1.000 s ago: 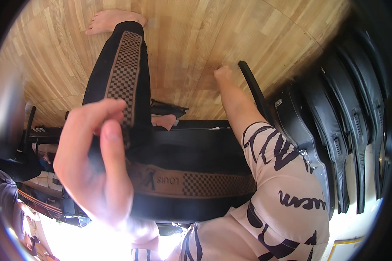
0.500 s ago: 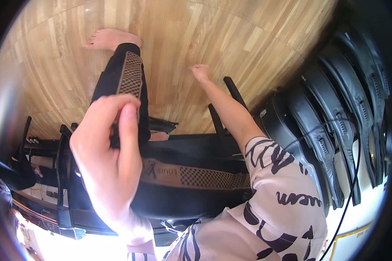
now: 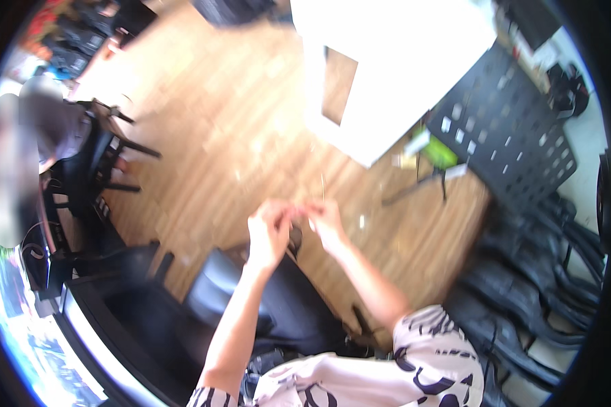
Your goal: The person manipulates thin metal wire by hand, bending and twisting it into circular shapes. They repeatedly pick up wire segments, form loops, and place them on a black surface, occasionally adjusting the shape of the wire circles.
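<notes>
Both my hands are raised in front of me, their fingertips meeting in the middle of the head view. On my left hand [image 3: 268, 233] the thumb and fingers are pinched together. My right hand [image 3: 328, 222] is pinched too, its tips against or very close to the left ones. A thin pale line [image 3: 323, 184] stands up by the right fingers; I cannot tell whether it is held. Anything between the fingertips is too small and blurred to make out. Below my hands are my black-trousered legs [image 3: 278, 298].
Black padded cases [image 3: 523, 298] stand in a row on the right. A large white board or tabletop [image 3: 387, 81] and a black perforated panel [image 3: 506, 129] are ahead. At left, a person sits by a black chair [image 3: 91, 166]; a dark screen-like unit [image 3: 139, 339] is nearer.
The view has swung up from the floor and my legs to the room. My hands, apart before, are now together in front of me.
</notes>
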`<state>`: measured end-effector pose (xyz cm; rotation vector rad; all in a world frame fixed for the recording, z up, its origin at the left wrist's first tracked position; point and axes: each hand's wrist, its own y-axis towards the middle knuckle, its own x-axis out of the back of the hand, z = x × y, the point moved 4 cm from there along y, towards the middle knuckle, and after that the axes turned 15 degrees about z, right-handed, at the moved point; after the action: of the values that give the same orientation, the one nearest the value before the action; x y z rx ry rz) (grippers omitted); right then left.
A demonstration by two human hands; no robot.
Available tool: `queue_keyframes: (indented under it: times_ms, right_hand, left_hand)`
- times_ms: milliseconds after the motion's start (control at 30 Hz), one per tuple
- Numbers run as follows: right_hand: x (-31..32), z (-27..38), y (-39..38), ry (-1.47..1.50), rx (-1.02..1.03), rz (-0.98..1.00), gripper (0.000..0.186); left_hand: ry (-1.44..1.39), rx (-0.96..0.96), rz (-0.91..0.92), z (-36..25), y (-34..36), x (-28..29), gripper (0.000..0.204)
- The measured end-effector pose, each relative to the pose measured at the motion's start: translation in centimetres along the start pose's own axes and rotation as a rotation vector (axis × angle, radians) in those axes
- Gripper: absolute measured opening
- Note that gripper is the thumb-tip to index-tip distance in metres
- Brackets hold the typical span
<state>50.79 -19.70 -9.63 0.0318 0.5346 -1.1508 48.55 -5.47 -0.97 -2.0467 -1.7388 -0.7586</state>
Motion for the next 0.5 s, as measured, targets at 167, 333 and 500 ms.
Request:
queue_keyframes:
  times_ms: [167, 333, 500]
  right_hand:
    - [-9.4, 9.1, -3.7, -0.216, 0.133, 0.357, 0.012]
    - [-21.1, 10.1, -10.3, -0.356, 0.196, 0.754, 0.023]
    - [-29.8, 4.4, -15.9, -0.301, 0.068, 1.11, 0.047]
  left_hand:
    - [-0.371, -0.035, -0.339, -7.4, -8.0, 10.3, 0.003]
    - [-0.586, -0.046, -0.657, -8.9, -25.4, 17.2, 0.003]
    - [-0.37, 0.195, -0.989, -8.0, -41.8, 18.6, 0.005]
